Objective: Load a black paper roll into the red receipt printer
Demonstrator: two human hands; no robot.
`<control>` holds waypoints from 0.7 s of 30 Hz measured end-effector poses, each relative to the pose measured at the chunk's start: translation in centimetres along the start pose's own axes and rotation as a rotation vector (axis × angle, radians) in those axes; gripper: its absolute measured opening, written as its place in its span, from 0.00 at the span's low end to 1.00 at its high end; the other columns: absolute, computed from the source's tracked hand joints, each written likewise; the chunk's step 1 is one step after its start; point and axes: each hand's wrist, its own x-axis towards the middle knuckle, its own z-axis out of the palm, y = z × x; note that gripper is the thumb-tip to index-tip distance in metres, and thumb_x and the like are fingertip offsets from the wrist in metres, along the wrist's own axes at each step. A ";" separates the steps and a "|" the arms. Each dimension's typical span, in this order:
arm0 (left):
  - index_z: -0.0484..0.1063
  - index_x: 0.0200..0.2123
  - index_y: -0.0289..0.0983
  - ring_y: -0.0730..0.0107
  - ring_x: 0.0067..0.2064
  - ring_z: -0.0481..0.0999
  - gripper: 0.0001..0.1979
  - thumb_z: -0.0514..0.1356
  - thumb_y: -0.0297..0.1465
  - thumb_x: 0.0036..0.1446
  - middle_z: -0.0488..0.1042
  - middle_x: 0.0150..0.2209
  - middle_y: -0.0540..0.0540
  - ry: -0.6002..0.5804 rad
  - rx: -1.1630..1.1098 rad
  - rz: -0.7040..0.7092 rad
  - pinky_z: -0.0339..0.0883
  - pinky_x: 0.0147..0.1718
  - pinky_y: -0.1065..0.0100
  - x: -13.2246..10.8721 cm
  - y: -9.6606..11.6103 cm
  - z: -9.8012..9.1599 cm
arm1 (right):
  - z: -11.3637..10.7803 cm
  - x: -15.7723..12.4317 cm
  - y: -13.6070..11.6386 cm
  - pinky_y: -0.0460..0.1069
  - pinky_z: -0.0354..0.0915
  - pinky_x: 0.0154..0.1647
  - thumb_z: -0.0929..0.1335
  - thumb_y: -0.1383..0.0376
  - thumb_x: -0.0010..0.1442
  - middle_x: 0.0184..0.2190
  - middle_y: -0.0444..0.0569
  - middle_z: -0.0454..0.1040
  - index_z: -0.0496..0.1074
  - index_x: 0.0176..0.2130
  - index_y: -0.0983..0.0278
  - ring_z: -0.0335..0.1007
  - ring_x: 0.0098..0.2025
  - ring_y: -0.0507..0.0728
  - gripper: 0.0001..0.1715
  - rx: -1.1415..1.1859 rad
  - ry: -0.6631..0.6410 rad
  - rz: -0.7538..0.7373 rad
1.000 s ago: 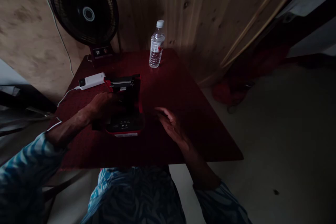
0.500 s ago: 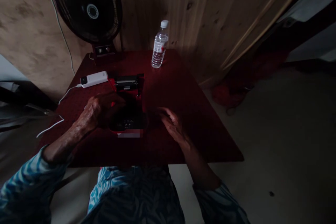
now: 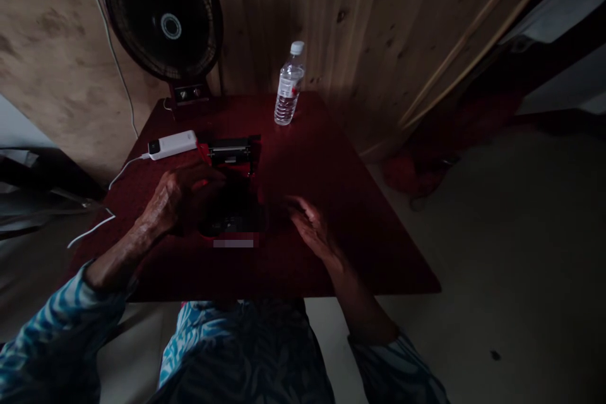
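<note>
A small red-and-black device (image 3: 231,222) lies on the dark red table, with a dim button panel at its near end. Its far end has a raised black part with a metal bar (image 3: 230,153); the middle is lost in shadow. My left hand (image 3: 177,192) reaches over the device's left side, fingers stretched and thumb apart. Whether its fingertips touch the device is too dark to tell. To the right of the device, my right hand (image 3: 310,224) hovers low with fingers loosely spread and nothing visible in them.
A white handheld gadget (image 3: 173,144) with a white cable lies at the left. Farther back stand a clear water bottle (image 3: 286,98) with a white cap and a dark fan (image 3: 165,19) against the wooden wall. The table (image 3: 379,259) ends near my lap.
The view has shifted slightly, so the fan and bottle sit a little lower. Lights on the device's panel look dimmer. Both hands stay almost where they were.
</note>
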 end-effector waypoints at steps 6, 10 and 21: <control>0.82 0.39 0.41 0.63 0.41 0.81 0.15 0.56 0.39 0.64 0.83 0.41 0.47 -0.025 0.012 -0.074 0.71 0.40 0.67 -0.3 0.8 -0.1 | -0.1 -0.1 -0.3 0.56 0.72 0.54 0.66 0.56 0.62 0.47 0.50 0.81 0.77 0.47 0.58 0.77 0.51 0.61 0.17 -0.013 -0.013 -0.010; 0.82 0.41 0.40 0.62 0.38 0.81 0.16 0.57 0.41 0.63 0.83 0.36 0.48 0.007 0.048 -0.183 0.71 0.39 0.66 0.1 -0.7 0.6 | 0.1 0.2 -0.1 0.56 0.72 0.53 0.66 0.54 0.62 0.48 0.49 0.81 0.76 0.48 0.58 0.77 0.51 0.61 0.18 0.015 0.002 0.000; 0.71 0.59 0.41 0.50 0.51 0.80 0.21 0.55 0.29 0.64 0.79 0.53 0.39 -0.584 0.333 -0.164 0.72 0.48 0.56 3.3 1.6 0.6 | 0.4 0.4 0.1 0.56 0.71 0.55 0.65 0.58 0.63 0.46 0.48 0.81 0.77 0.46 0.57 0.77 0.51 0.59 0.15 -0.018 -0.021 -0.076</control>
